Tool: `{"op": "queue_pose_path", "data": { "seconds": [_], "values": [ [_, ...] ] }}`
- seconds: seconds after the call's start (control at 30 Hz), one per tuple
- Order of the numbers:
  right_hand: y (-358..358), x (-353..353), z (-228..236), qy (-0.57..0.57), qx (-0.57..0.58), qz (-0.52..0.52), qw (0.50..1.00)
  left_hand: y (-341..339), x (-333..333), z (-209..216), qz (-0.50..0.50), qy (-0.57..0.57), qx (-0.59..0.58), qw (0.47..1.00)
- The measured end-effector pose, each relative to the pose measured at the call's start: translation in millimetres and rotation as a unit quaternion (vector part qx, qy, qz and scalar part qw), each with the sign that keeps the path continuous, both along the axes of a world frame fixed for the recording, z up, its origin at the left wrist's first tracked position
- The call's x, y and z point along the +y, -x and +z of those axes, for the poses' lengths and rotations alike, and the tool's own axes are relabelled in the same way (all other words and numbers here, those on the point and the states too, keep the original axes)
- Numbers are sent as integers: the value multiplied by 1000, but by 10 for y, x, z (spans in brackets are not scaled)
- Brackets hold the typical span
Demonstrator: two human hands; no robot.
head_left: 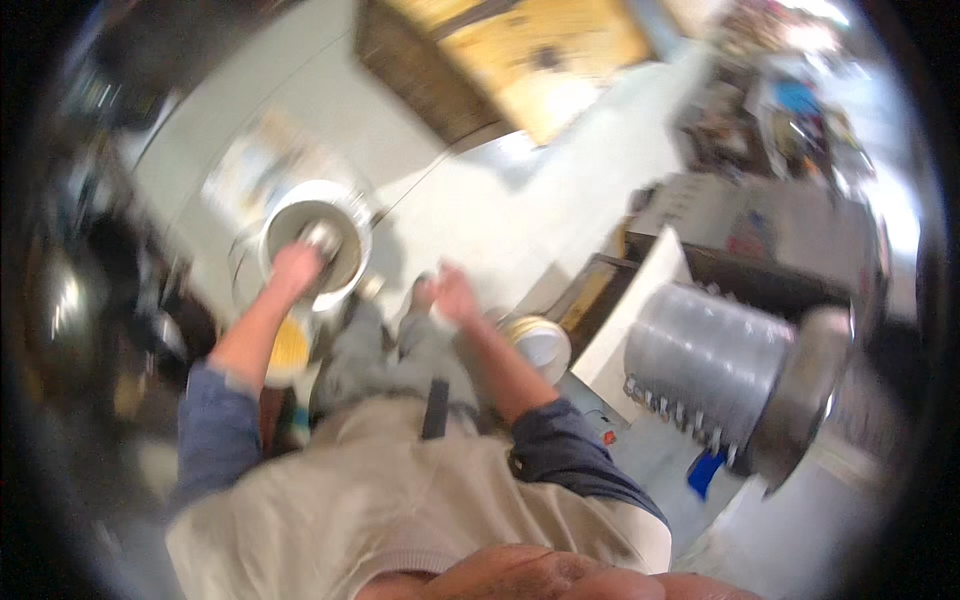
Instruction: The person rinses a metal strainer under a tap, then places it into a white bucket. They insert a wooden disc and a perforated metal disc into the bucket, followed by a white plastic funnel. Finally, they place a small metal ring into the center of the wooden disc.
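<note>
My left hand [297,268] reaches into a white bucket [364,238] on the floor ahead and left of me. Its fingers are closed on a shiny, rounded metal piece [322,237] whose exact kind is blurred. Inside the bucket the contents look greyish. My right hand [455,294] hangs in front of my legs, right of the bucket, with its fingers apart and nothing visible in them. Motion blur softens both hands.
A white-lidded tub [541,347] stands right of my legs. Beyond it lies a large ribbed metal cylinder [708,350] with a thick end flange. A yellow-topped wooden crate [545,60] is ahead. A yellow container [289,345] sits below my left forearm. Dark clutter lines the left.
</note>
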State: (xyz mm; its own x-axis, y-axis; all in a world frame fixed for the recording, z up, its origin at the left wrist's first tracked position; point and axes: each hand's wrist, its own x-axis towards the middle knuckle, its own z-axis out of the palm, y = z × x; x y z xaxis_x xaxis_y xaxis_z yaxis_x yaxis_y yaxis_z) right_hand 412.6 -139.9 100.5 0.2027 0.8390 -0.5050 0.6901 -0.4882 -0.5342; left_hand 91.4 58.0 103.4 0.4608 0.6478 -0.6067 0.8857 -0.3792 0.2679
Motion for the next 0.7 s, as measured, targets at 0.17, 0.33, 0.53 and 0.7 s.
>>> {"op": "queue_pose_path", "data": {
  "seconds": [0.17,0.33,0.53,0.7],
  "values": [
    [-422,-1261,375,42,51,-221,973,-116,1,-241,-31,-101,-90,990],
    [-642,-2280,393,154,69,-269,948,-183,79,-797,-49,-101,-28,993],
    [-609,-3174,470,190,46,-274,942,-245,64,-747,-60,-124,-23,990],
    [-543,-3913,333,182,90,-296,933,-222,26,-946,-39,-133,41,990]
  ]
}}
